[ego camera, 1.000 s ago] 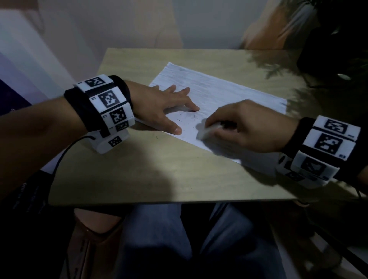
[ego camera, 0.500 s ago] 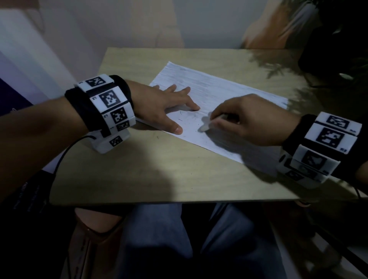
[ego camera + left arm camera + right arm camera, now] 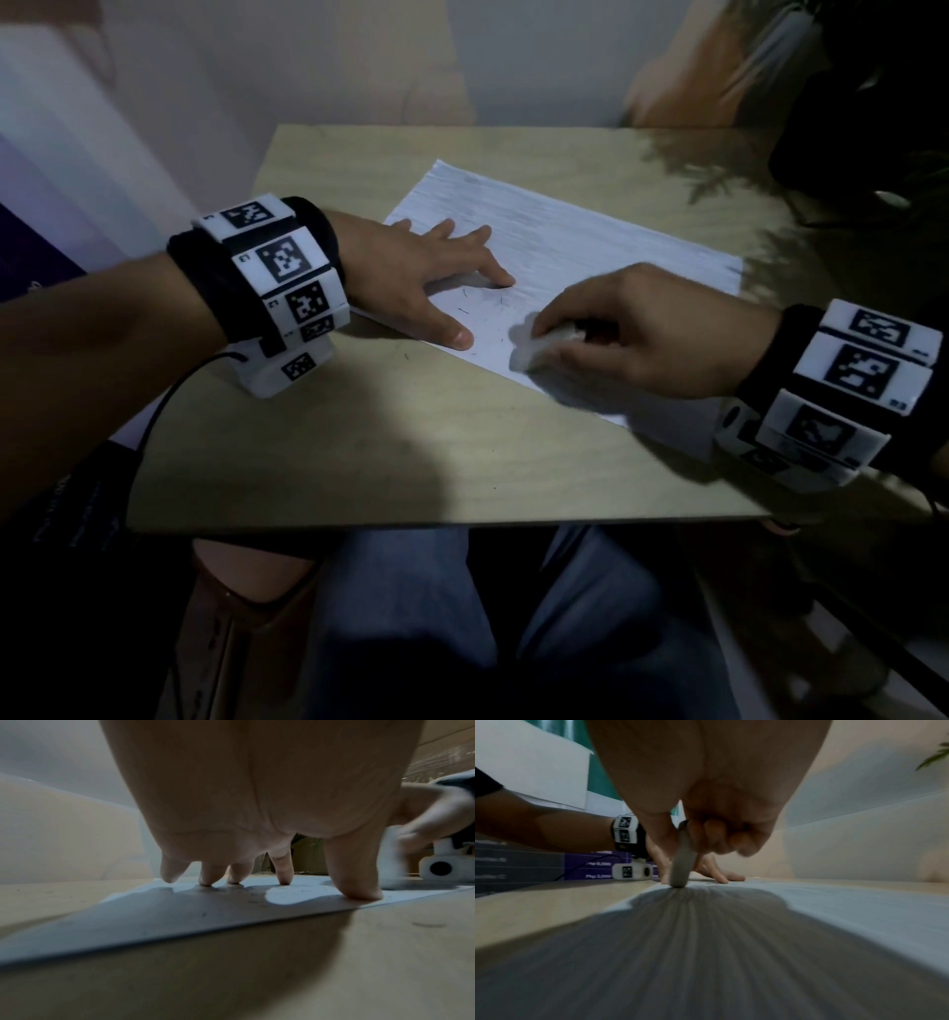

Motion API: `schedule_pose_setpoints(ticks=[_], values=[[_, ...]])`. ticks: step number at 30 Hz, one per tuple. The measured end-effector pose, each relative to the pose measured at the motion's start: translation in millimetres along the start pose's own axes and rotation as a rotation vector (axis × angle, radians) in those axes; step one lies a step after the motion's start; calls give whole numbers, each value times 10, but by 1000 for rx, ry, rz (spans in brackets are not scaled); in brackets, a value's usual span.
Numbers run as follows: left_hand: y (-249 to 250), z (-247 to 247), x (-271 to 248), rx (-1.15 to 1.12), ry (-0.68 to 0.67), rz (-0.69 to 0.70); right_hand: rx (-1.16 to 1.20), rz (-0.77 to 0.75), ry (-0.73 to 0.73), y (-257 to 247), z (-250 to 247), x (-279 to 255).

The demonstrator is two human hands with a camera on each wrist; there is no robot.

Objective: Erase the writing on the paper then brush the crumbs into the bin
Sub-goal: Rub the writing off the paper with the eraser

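A white sheet of paper (image 3: 590, 252) lies at an angle on the wooden table (image 3: 411, 452). My left hand (image 3: 436, 277) presses flat on the paper's left part, fingers spread and straight (image 3: 282, 870). My right hand (image 3: 642, 334) pinches a white eraser (image 3: 534, 349) whose tip touches the paper near its front edge, blurred by motion. In the right wrist view the eraser (image 3: 681, 866) stands on end between thumb and fingers. Thin dark eraser crumbs (image 3: 464, 311) lie on the paper between the hands. No bin is in view.
A few crumbs (image 3: 405, 355) lie on the bare table left of the paper. A dark plant (image 3: 873, 128) stands at the table's back right corner. A wall runs behind the table. My knees are under the front edge.
My right hand slid the eraser forward across the paper and then back toward the front edge. The left hand stayed pressed in place.
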State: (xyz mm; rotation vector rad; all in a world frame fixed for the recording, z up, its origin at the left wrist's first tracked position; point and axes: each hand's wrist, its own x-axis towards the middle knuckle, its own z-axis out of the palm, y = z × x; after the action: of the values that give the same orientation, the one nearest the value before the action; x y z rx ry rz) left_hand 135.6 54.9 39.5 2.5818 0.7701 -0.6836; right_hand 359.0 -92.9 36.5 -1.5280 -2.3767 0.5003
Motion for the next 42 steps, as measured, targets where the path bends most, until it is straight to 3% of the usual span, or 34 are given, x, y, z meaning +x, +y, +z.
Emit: schedule_pose_setpoints(ticks=[2,6,9,11,16,18,21,26,28,31,36,40,42], values=[[2,-7,-3,-6,-1,-1,33,20,-15,-1,-4,5],[6,-12,-6,-14,-3,-5,-168,57,97,54,-39,30],[8,-11,-9,-9,-2,-6,-26,-13,-12,3,1,-19],[10,-15,-7,-7,-4,-6,73,31,-74,-11,-7,-22],[9,-17,-10,-10,-4,-8,-181,75,78,43,-41,22],[7,-12,-11,-8,-2,-9,-119,11,43,9,-16,-10],[8,-11,-2,-3,-3,-7,57,49,-54,-23,-31,-29],[-5,-11,-3,-11,-4,-5,-155,78,88,50,-48,5],[-15,-7,0,-6,-2,-3,-84,23,29,9,-24,-24],[-8,-11,1,-3,-1,-4,81,74,-65,-12,-31,-35],[1,-7,-3,-9,3,-7,-169,84,82,55,-47,-2],[-4,-7,2,-7,1,-6,63,18,-72,-40,-35,-62],[-6,-11,-1,-6,-4,-8,52,55,-45,-17,-39,-36]])
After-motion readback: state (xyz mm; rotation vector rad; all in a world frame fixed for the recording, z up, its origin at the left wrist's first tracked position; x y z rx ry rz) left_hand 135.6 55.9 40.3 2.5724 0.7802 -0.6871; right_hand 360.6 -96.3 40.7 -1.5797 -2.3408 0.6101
